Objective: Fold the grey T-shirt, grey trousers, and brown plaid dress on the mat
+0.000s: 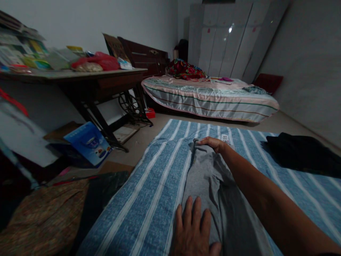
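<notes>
A grey garment [205, 177] lies stretched lengthwise on a blue and white striped sheet [149, 199]. My left hand [193, 229] rests flat on the near end of the garment, fingers spread. My right hand [214, 144] reaches across to the garment's far end, its fingers curled down onto the edge of the cloth. My right forearm lies over the garment's right side and hides part of it.
A dark garment [301, 153] lies on the sheet at the right. A bed [210, 97] stands behind, white wardrobes [229, 39] beyond it. At the left is a cluttered sewing-machine table [87, 76], a blue box [89, 142] and patterned cloth [39, 217] on the floor.
</notes>
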The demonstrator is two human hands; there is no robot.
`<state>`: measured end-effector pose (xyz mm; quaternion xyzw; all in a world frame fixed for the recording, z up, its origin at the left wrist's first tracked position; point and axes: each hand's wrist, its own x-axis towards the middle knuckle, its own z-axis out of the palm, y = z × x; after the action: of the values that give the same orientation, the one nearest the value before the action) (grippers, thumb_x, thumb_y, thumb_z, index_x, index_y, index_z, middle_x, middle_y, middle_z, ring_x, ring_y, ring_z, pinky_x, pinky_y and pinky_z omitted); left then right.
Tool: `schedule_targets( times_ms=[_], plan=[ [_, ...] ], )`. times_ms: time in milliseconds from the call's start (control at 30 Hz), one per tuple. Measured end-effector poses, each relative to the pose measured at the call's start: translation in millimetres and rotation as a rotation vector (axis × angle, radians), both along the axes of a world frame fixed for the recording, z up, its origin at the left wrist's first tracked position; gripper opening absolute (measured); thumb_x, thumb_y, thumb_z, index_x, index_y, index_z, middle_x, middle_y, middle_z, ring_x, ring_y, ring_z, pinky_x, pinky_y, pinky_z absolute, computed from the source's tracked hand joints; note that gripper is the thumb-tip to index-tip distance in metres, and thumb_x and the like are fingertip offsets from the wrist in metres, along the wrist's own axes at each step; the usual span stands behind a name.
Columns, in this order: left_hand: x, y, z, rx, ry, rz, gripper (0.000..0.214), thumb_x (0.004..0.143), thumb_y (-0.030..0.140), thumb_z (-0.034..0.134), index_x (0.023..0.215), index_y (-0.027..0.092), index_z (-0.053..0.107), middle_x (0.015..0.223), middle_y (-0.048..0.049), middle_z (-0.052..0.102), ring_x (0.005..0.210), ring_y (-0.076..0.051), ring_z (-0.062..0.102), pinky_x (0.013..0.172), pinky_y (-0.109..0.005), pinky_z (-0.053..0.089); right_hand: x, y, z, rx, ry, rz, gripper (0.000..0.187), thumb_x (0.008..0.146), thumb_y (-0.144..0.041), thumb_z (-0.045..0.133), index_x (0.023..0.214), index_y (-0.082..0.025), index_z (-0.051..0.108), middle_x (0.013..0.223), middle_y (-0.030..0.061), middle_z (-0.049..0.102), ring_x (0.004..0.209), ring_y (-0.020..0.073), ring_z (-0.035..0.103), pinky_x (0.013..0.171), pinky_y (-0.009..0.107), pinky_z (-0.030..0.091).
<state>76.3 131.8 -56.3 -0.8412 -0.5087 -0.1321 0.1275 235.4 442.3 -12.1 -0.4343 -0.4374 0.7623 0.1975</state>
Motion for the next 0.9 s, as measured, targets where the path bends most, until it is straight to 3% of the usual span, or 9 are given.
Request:
schedule_targets(
  times_ms=[67,333,500,600,733,900],
  plan=[
    [0,-1,0.4,-0.031,-0.003,0.005,0.062,0.079,0.064,0.053,0.13,0.028,0.054,0.141,-0.0118,0.051,0.126,-0.036,0.047,0.097,-0.051,0.037,2,-1,0.2,0.049,0.057,-0.057,0.002,0.078,-0.013,0.063,0.08,-0.013,0.063,0.064,0.0033,0.068,0.056,0.0152,0.064,0.062,0.026,0.054],
    [-1,1,-1.7,-0.1,-0.03,0.006,0.063,0.075,0.056,0.061,0.133,0.031,0.053,0.145,-0.0087,0.048,0.128,-0.036,0.044,0.1,-0.05,0.034,1,-5,7.2,0.135,0.147,-0.214,0.016,0.067,-0.006,0.063,0.08,-0.016,0.064,0.062,0.0009,0.067,0.055,0.0154,0.063,0.061,0.026,0.053],
    [-1,0,-2.3,-0.102,-0.021,0.013,0.064,0.074,0.052,0.063,0.134,0.031,0.052,0.145,-0.0094,0.048,0.129,-0.036,0.043,0.101,-0.05,0.033,-3,-2,10.6,0.074,0.097,-0.236,0.002,0.077,-0.017,0.062,0.075,-0.016,0.062,0.06,0.0008,0.065,0.054,0.0141,0.061,0.061,0.025,0.053],
    [0,0,-2.0,-0.092,-0.019,0.018,0.063,0.074,0.051,0.063,0.133,0.03,0.052,0.144,-0.0098,0.048,0.129,-0.037,0.043,0.101,-0.051,0.033,-5,1,7.9,0.006,0.0,-0.202,0.016,0.082,-0.029,0.063,0.08,-0.013,0.064,0.064,0.0057,0.068,0.058,0.0186,0.064,0.062,0.032,0.055],
    [0,-1,0.3,-0.069,-0.009,0.006,0.064,0.074,0.051,0.063,0.133,0.029,0.052,0.144,-0.0103,0.049,0.128,-0.036,0.045,0.1,-0.051,0.034,-7,2,5.0,-0.028,-0.078,-0.178,0.017,0.078,-0.025,0.07,0.083,-0.011,0.064,0.065,0.0069,0.068,0.06,0.02,0.065,0.064,0.033,0.055],
    [0,0,4.1,-0.091,-0.017,0.007,0.063,0.076,0.054,0.061,0.133,0.028,0.053,0.144,-0.011,0.049,0.129,-0.036,0.044,0.1,-0.051,0.035,-10,7,4.7,0.04,-0.07,-0.254,0.012,0.086,-0.024,0.06,0.08,-0.014,0.062,0.062,0.0024,0.065,0.056,0.0153,0.062,0.061,0.029,0.055]
  ],
)
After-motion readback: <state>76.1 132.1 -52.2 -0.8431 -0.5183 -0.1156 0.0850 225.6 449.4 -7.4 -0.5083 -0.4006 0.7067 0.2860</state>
